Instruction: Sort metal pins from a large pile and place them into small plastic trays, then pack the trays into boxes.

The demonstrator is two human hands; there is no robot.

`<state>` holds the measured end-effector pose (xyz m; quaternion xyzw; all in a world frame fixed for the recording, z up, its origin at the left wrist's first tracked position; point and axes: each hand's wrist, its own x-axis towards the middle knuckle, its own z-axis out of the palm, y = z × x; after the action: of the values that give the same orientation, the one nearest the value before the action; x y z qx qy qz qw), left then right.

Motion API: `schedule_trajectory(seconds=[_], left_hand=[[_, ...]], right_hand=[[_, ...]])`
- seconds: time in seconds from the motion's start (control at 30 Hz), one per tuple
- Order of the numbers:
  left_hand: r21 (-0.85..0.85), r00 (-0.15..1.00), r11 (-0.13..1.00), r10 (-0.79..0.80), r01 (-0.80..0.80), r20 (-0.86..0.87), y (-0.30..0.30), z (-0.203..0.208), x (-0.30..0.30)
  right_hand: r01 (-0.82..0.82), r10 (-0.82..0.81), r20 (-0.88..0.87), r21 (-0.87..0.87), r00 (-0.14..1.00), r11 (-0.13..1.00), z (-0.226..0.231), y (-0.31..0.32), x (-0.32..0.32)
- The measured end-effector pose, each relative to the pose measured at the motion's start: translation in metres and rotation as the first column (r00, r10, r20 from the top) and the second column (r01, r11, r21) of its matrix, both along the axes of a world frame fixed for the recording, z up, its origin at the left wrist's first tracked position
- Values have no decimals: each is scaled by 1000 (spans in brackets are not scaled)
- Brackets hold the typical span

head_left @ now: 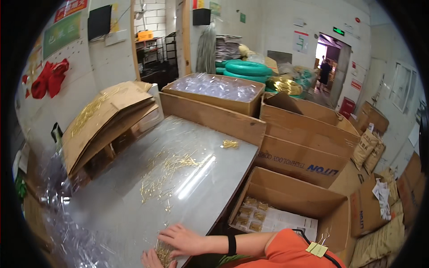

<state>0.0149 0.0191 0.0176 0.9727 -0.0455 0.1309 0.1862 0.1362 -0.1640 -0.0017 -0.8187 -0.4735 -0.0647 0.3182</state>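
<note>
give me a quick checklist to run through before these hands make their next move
1. Hands at the near gold pile: ok, left hand and right hand beside it.
2. Left hand fully in view: not ok, cut off by the lower edge.
3. Loose gold pieces gathered: not ok, strewn over the grey tabletop.
4. Small gold heap apart from the scatter: ok.
5. Carton on the right open: ok, small packs inside.
6. Anything gripped in either hand: cannot tell.

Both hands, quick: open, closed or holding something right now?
Left hand: at the gold wires, partly out of view; grip can't be told.
Right hand: open, palm down, at the same wires.
</note>
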Motion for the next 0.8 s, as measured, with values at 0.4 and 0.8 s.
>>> schedule_trajectory(seconds=[0.4, 0.8], left_hand=[[-48, 991, 997, 65, -60, 119, 9, -39, 0], [-26, 992, 993, 113, -112, 55, -3, -19, 2]], right_hand=[[-336, 345, -80, 108, 935, 936, -10, 33, 15], [-280, 264, 100, 228, 959, 933, -48, 59, 18]])
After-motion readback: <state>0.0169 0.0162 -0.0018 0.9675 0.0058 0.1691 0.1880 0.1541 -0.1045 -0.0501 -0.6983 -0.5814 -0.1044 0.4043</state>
